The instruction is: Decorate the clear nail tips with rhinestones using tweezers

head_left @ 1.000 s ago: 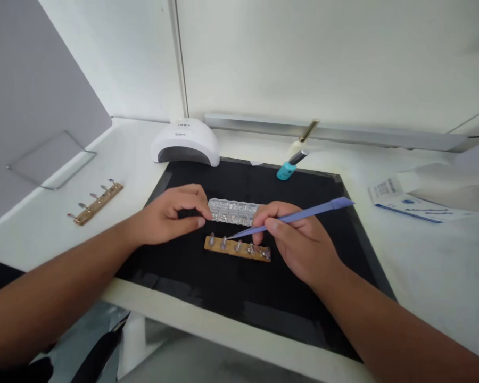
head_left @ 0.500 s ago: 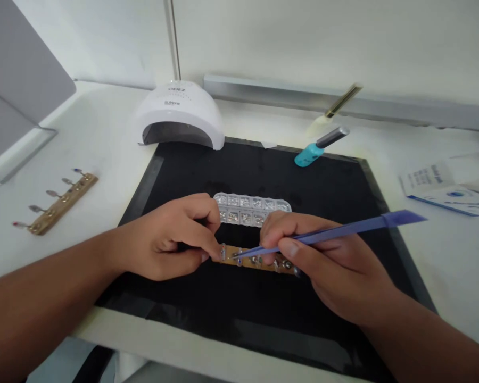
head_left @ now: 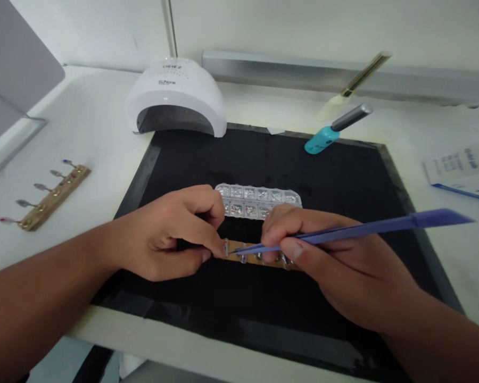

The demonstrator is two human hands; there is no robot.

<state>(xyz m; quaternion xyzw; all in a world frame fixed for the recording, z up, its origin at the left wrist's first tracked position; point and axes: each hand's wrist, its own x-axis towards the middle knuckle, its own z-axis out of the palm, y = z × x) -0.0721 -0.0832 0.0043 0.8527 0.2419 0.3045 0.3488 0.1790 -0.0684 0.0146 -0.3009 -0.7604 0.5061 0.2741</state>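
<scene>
My right hand [head_left: 323, 244] pinches a pair of purple tweezers [head_left: 367, 230]. Their tips reach down to the left part of a narrow wooden strip [head_left: 235, 247] that carries several small shiny pieces. Whether the tips hold anything is too small to tell. My left hand [head_left: 175, 234] grips the strip's left end between thumb and index finger, its other fingers curled. Just behind the strip, a clear compartment box [head_left: 257, 194] holds tiny glittering stones; my right hand hides its front right part.
A black mat [head_left: 207, 165] lies under the work. Behind it stand a white nail lamp [head_left: 178, 96], a turquoise bottle [head_left: 322, 140] and a pale bottle with a gold cap [head_left: 363, 74]. At left is a wooden holder with metal bits [head_left: 56, 197]; at right, a printed packet [head_left: 463, 170].
The whole view has shifted slightly and come a little closer. The tweezer tips stay over the strip's left part, and both hands keep their grips.
</scene>
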